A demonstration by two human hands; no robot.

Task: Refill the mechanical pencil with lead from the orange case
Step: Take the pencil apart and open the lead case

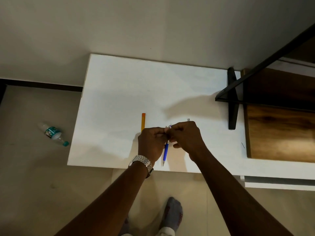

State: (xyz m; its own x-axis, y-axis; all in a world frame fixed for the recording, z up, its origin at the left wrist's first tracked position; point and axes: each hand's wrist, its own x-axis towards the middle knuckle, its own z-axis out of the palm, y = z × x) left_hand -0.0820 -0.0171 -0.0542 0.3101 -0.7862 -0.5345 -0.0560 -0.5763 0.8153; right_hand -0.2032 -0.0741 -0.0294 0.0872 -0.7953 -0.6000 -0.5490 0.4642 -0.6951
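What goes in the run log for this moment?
left hand: holds blue mechanical pencil, tip toward person | right hand: at its top end | orange lead case: on white table

Flat white table (119, 92), plain, no pattern. Slim orange lead case (143, 121), darker orange at its far end. Mechanical pencil (165, 151): blue barrel, silver tip and silver upper part. Silver metal-link wristwatch (142, 163) on left wrist. Clear plastic bottle (52, 132) on beige floor (34, 184), teal label and teal cap. Brown wood-grain panel (279, 133), streaked dark; black frame (232, 99). Grey sock (173, 213) with reddish markings.
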